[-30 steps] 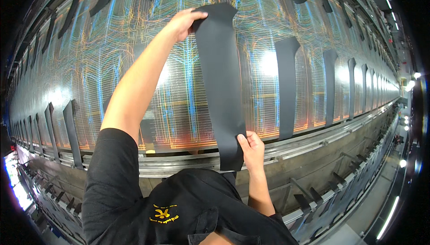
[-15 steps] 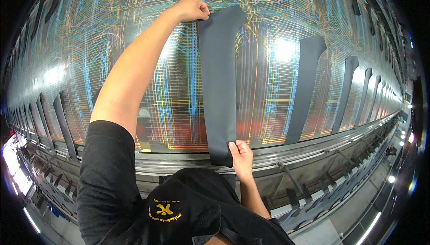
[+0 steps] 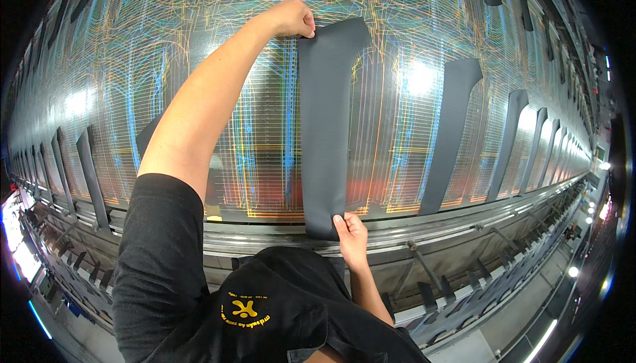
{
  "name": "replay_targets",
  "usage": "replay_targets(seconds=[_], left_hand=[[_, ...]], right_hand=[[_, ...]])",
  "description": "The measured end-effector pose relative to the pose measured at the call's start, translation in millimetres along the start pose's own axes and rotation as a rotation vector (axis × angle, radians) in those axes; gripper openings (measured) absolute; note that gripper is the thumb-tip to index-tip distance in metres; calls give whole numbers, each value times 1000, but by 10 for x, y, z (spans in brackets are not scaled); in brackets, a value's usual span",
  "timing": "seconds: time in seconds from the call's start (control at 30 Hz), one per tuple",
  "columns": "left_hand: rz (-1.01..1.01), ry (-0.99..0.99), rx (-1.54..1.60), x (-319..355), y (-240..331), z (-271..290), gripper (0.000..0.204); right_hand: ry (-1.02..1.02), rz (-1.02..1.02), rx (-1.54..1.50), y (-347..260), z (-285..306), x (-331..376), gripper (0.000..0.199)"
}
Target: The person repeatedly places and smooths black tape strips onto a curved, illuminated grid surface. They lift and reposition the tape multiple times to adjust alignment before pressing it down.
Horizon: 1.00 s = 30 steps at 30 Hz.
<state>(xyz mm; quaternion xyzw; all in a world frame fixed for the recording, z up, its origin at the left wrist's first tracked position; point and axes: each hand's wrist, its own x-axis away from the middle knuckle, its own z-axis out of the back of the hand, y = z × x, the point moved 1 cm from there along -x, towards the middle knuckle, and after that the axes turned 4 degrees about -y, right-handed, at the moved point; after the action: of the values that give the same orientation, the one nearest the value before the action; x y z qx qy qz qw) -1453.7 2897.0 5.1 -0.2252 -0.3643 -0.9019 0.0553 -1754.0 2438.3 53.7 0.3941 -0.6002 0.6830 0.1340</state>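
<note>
A long dark grey strip [image 3: 326, 124] hangs flat against a wide sheet of fine coloured threads [image 3: 218, 98] on a large machine. My left hand [image 3: 293, 19] is raised high and pinches the strip's top left corner. My right hand [image 3: 351, 234] grips the strip's bottom edge, just above the metal rail [image 3: 464, 220]. The strip runs nearly vertical between my two hands.
More dark strips [image 3: 450, 137] hang at intervals along the thread sheet to the right and to the left [image 3: 89, 177]. Below the rail are metal brackets and frame bars [image 3: 457, 297]. Bright lamps [image 3: 589, 210] shine at the far right. My black shirt [image 3: 252, 310] fills the lower middle.
My left hand and the strip's top have shifted right, so the strip hangs straighter. My right hand still holds the bottom edge.
</note>
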Motion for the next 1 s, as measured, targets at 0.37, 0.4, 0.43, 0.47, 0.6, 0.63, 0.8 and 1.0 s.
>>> replay_targets(seconds=[0.37,0.4,0.43,0.47,0.6,0.63,0.8,1.0], left_hand=[[-18,39,-23,49,19,-13,23],[-28,39,-32,46,8,-14,23],[-27,41,-27,45,-5,-18,23],[-26,42,-21,44,-17,-25,23],[-29,40,-31,31,-18,-39,22],[-31,43,-30,28,-26,-40,22],[-30,55,-15,25,-59,-57,22],[-88,82,-2,12,-95,-97,22]], right_hand=[[-37,-28,6,116,-51,-34,16],[-39,-36,10,129,-48,-39,16],[-41,-43,15,146,-43,-45,16],[-43,-50,19,162,-39,-51,15],[-59,-22,-14,210,-72,-92,15],[-68,-23,-7,214,-66,-99,15],[-82,-38,12,325,-29,-137,14],[-46,-41,106,352,-46,-199,17]])
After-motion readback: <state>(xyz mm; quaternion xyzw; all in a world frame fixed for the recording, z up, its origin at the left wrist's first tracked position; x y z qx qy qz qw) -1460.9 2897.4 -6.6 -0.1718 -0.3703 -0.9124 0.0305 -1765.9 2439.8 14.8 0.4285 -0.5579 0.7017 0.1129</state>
